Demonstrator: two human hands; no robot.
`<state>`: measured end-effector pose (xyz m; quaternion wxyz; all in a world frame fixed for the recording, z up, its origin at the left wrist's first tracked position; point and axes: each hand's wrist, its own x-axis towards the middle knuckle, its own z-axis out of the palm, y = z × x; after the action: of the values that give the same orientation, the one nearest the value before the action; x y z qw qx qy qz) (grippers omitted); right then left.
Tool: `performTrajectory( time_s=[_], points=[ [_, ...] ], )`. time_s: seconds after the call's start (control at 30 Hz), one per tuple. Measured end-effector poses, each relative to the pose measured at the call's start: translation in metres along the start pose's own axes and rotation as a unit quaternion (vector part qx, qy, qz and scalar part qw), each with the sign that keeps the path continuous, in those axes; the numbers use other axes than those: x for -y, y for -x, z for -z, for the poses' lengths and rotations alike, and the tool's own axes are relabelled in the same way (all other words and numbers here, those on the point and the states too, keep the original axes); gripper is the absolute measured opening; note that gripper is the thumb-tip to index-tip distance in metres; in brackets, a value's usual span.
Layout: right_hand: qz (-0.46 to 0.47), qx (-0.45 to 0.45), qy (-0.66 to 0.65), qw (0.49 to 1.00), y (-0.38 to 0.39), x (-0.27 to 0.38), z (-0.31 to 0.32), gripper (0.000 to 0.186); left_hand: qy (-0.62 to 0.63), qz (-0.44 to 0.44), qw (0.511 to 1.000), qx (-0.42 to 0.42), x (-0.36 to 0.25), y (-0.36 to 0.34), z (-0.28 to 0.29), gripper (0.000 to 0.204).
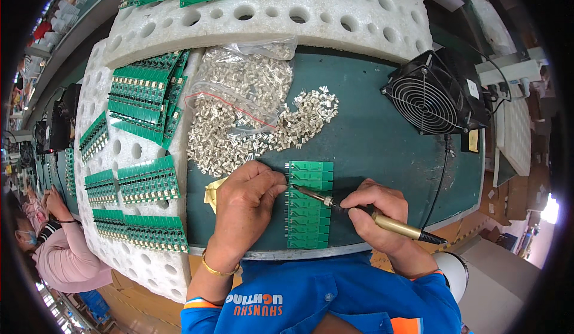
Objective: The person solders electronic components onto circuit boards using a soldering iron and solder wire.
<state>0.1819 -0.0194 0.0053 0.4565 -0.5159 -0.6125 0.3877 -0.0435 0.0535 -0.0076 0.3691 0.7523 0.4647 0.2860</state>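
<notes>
The green circuit panel (310, 210) lies flat on the worktable (368, 134). To the panel's right, the right hand (381, 211) grips a soldering iron (396, 226), its tip at the panel's left edge, near the far end. To the panel's left, the left hand (249, 199) is pinched narrow beside that edge; whether it holds anything cannot be told. White connectors (218, 147) lie heaped beyond and left of the panel; a black fan (426, 99) stands beyond and right

Electronics assembly workshop, green workbench (371, 137), many green circuit boards (311, 223), soldering iron (397, 225), heap of small connectors (218, 149), co-worker (70, 253) nearby.
</notes>
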Motion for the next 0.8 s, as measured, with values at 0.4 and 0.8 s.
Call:
performTrajectory(
  time_s=[0.4, 0.8],
  points=[
    [0.012, -0.025, -0.009, 1.000, 0.008, 0.005, 0.002, 0.016, 0.015, 0.039, 0.997, -0.064, -0.009, 0.018, 0.009, 0.011],
    [0.002, -0.020, -0.004, 1.000, 0.017, 0.009, 0.002, 0.014, 0.004, 0.018, 0.999, -0.031, -0.010, 0.026, 0.006, 0.011]
  ],
)
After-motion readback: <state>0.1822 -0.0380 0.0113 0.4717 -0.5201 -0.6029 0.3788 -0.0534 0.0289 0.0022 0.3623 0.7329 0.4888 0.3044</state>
